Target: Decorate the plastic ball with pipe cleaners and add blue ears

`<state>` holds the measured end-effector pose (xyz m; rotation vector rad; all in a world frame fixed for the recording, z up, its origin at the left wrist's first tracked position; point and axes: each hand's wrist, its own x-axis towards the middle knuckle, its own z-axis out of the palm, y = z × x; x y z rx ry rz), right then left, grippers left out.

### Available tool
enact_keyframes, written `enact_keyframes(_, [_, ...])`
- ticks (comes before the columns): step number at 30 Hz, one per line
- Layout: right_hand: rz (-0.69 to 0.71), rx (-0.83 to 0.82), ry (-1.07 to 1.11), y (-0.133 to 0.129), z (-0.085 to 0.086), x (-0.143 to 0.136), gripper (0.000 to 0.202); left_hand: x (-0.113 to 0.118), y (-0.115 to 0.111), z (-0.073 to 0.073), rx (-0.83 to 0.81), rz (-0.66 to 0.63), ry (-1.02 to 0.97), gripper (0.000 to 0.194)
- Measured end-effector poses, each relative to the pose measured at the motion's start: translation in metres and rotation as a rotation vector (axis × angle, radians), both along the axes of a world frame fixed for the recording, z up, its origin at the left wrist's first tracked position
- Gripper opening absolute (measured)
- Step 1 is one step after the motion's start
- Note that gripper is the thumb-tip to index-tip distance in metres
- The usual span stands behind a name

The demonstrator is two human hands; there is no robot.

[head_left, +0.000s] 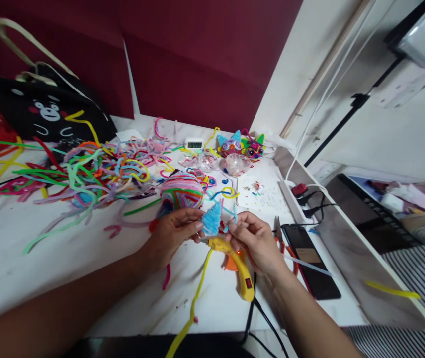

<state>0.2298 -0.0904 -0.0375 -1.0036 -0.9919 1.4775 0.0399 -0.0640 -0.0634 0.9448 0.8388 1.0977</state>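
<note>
My left hand [177, 231] pinches a light blue triangle of coiled pipe cleaner [211, 220] by its left side. Thumb and fingers of my right hand [255, 241] are closed on a thin light blue pipe cleaner [234, 211] just right of the triangle; whether the two pieces join is unclear. Below both hands lies a yellow hot glue gun [245, 278] with a small red light lit, partly covered by my right hand. Behind my left hand sits a ball wrapped in striped, many-coloured pipe cleaners [182, 190].
Loose pipe cleaners [85, 169] pile up at the left, before a black bag [48, 114]. Finished decorated figures [230, 144] and clear bowls [237, 164] stand at the back. At right are pliers [278, 233], a phone [312, 263] and a power strip [294, 201]. A black cable [250, 313] crosses the front edge.
</note>
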Motion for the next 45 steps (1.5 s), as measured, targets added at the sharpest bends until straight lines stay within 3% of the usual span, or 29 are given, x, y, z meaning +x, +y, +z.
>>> enact_keyframes(8, [-0.017, 0.011, 0.045, -0.004, 0.0, -0.005, 0.027, 0.004, -0.004, -0.002, -0.027, 0.024, 0.02, 0.036])
enact_keyframes(17, [-0.097, 0.105, -0.135, -0.007, -0.011, -0.012, 0.023, 0.009, -0.009, -0.005, -0.056, -0.022, 0.081, 0.034])
enact_keyframes(25, [-0.096, 0.072, -0.242, -0.01, -0.013, -0.02, 0.025, 0.01, -0.011, -0.008, 0.001, -0.055, 0.101, 0.032])
enact_keyframes(37, [-0.131, 0.108, -0.311, -0.009, -0.016, -0.024, 0.028, 0.011, -0.015, -0.007, 0.03, -0.037, 0.132, 0.031])
enact_keyframes(45, [-0.124, 0.109, -0.314, -0.009, -0.027, -0.024, 0.027, 0.009, -0.015, -0.008, 0.015, -0.064, 0.1, 0.026])
